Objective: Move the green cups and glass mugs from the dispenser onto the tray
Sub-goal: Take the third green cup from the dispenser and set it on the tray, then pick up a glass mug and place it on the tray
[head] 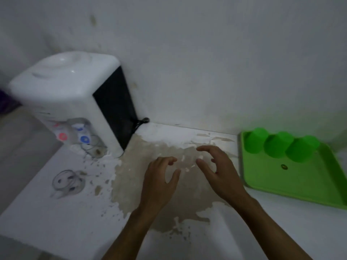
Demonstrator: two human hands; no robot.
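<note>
Three green cups (279,145) already stand upside down along the far edge of the green tray (308,184). Both the left hand (161,177) and right hand (216,166) hover empty, fingers loosely curled, mid-counter. Likely next: reaching left for the glass mug (66,182) in front of the water dispenser (69,94).

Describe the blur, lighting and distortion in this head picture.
Head view: dim, flat light and soft throughout; the glass mugs smear into faint outlines, the green cups on the tray have fuzzy edges; wide-angle bending tilts the dispenser; both hands are slightly blurred.
</note>
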